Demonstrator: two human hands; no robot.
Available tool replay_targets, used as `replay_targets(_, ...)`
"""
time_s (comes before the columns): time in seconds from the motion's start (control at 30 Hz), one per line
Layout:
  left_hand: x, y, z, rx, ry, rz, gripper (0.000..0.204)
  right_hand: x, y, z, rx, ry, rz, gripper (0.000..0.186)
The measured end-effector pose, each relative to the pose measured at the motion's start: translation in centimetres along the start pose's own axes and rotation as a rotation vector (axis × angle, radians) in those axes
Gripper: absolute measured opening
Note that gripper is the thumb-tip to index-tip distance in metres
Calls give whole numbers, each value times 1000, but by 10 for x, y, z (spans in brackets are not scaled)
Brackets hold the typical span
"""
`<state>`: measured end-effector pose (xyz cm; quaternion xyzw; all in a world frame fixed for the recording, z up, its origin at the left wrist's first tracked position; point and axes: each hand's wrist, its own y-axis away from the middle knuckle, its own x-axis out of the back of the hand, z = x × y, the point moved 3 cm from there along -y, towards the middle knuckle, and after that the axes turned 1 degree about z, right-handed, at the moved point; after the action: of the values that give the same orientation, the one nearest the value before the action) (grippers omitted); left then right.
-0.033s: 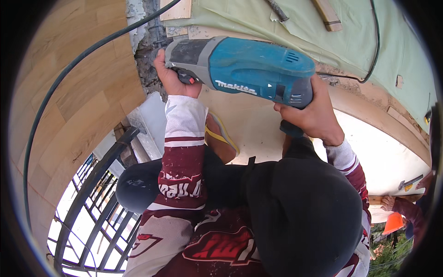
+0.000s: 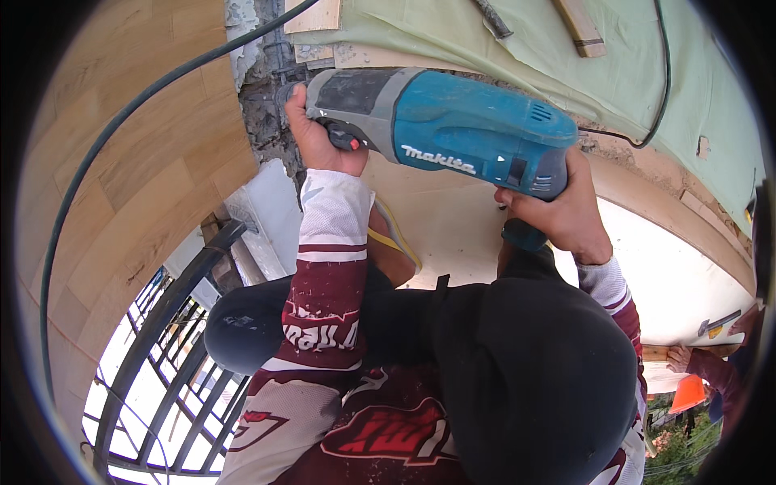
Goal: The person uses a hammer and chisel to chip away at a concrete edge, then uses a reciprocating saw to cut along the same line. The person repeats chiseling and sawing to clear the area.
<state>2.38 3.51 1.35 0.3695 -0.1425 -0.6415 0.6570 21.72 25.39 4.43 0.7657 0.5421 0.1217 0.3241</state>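
A teal and grey rotary hammer (image 2: pixel 469 121) lies crosswise in front of me, its nose to the left and its rear to the right. My left hand (image 2: pixel 327 153) is wrapped round the side handle behind the nose, thumb up along the front. My right hand (image 2: pixel 572 214) grips the rear handle, mostly hidden behind the motor housing. The nose is over a strip of broken, rough concrete (image 2: pixel 271 129) beside the tiled surface. No bit can be made out, and whether the tool touches the concrete cannot be told.
Wood-look tiles (image 2: pixel 137 137) fill the left, crossed by a thick black cable (image 2: pixel 105 141). Black metal railing (image 2: pixel 182 299) stands lower left. Green sheeting (image 2: pixel 517 65) bears a wood piece (image 2: pixel 580 28). Another person's hand (image 2: pixel 677 358) rests at the right, near a hammer-like tool (image 2: pixel 718 323).
The rotary hammer and both my hands have shifted slightly right and down in the picture. My grip on both handles is unchanged.
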Motion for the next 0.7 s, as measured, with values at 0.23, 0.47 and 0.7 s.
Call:
replay_targets(0.23, -17, 28, -49, 80, -44, 137, 37, 50, 27, 43, -172, -232, -33, 50)
replay_targets(0.47, 5, 8, -6, 24, -11, 147, 42, 8, 3, 32, -44, -97, -59, 55)
replay_targets(0.7, 38, -3, 22, -126, 21, 41, 52, -17, 3, -18, 331, 169, -81, 63)
